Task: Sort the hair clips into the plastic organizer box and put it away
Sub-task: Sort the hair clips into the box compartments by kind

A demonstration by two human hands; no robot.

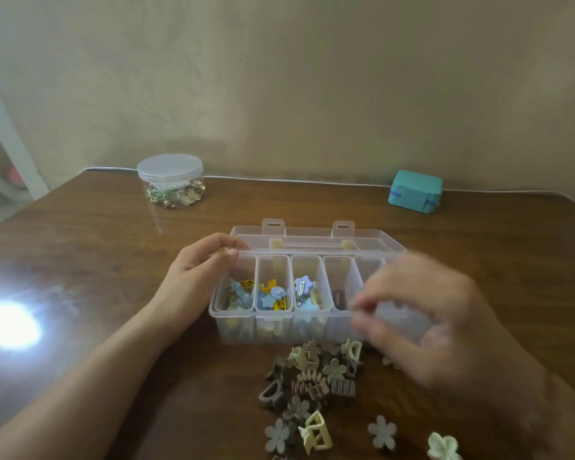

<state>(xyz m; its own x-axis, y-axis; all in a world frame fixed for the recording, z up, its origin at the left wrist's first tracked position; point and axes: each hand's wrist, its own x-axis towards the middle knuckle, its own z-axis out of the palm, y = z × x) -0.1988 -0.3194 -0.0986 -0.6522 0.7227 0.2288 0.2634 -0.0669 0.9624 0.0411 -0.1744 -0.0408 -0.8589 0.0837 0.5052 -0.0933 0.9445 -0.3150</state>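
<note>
head view: no legible writing on organizer box (pixel 233 327)

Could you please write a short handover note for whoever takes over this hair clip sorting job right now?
Left hand: grips the far left corner of the clear plastic organizer box, steadying it.
Right hand: blurred over the box's right end; whether it holds a clip cannot be told.
The box sits mid-table, its lid folded open behind.
Done: blue and yellow clips fill the three left compartments; a dark clip lies in the fourth.
Left: the pile of brown, beige and grey claw and flower clips in front of the box, plus loose flower clips nearer; then close the lid and put the box away.
</note>
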